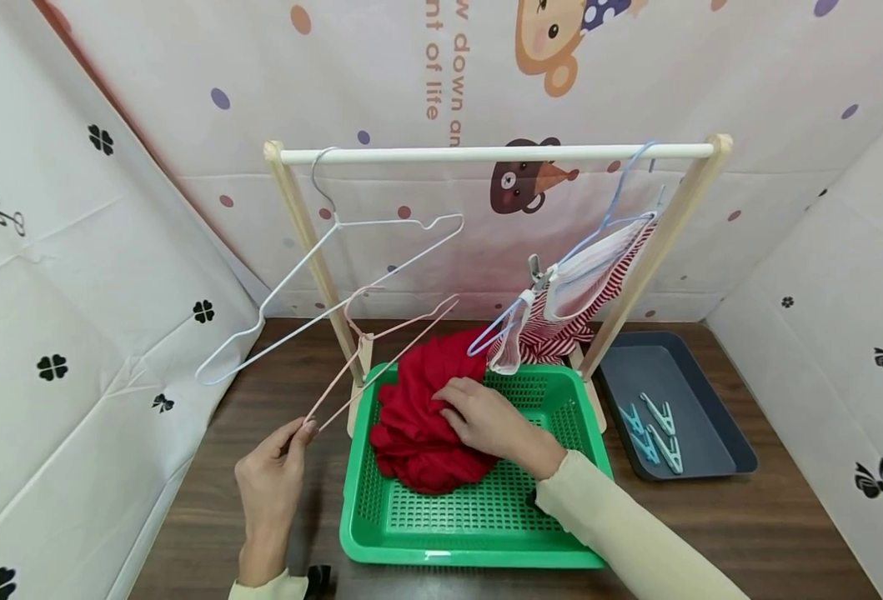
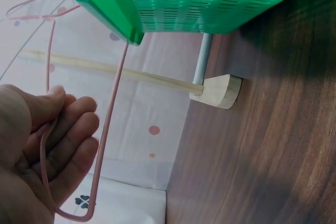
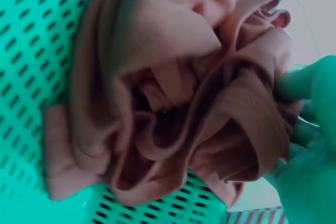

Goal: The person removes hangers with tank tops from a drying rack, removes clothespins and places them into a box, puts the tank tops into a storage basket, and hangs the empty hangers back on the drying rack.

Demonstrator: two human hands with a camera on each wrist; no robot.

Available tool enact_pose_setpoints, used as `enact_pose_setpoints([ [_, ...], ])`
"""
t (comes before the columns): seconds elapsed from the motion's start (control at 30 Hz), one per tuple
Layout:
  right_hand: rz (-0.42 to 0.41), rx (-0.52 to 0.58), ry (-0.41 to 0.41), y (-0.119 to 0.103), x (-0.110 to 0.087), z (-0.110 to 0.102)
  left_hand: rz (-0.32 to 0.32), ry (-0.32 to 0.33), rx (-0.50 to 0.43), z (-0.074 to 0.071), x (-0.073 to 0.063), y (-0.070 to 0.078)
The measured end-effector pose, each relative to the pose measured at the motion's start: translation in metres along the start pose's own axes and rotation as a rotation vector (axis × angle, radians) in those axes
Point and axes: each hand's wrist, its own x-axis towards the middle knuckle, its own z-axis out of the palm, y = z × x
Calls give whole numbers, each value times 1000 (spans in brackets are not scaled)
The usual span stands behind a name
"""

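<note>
My left hand (image 1: 272, 475) pinches one end of a pink clothes hanger (image 1: 336, 379) between thumb and fingers, left of the green basket (image 1: 479, 554). In the left wrist view, the pink hanger (image 2: 107, 119) loops across the palm, its hook pointing away. My right hand (image 1: 489, 421) is over the basket, gripping a bunched red cloth garment (image 1: 422, 433). The right wrist view shows the garment (image 3: 178, 30) with odd, brownish colours, its folds meeting the fingers (image 3: 310, 85) at the right. Part of the grip is hidden by the cloth.
Behind the basket stands a wooden rack with a white rail (image 1: 441, 155). From it hang a white hanger (image 1: 399, 222) and a blue hanger (image 1: 609, 212) bearing a red-and-white striped garment (image 1: 554, 333). A grey tray (image 1: 711, 425) at the right holds several clothespins (image 1: 662, 437).
</note>
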Motion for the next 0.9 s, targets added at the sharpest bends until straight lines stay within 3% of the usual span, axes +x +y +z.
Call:
enact_pose_setpoints([
  [0.07,41,6,19,-1,2,-1,-5,-2,4,-1,0,0],
  [0.33,116,44,229,10,22,-5,-15,-5,13,-2,0,0],
  [0.6,274,-6,101,28,32,10,1,-9,12,-3,0,2],
  [0.73,247,-15,130,33,32,15,-5,-6,15,-4,1,2],
  [0.9,161,-31,268,36,33,18,-4,-1,16,-5,1,3],
])
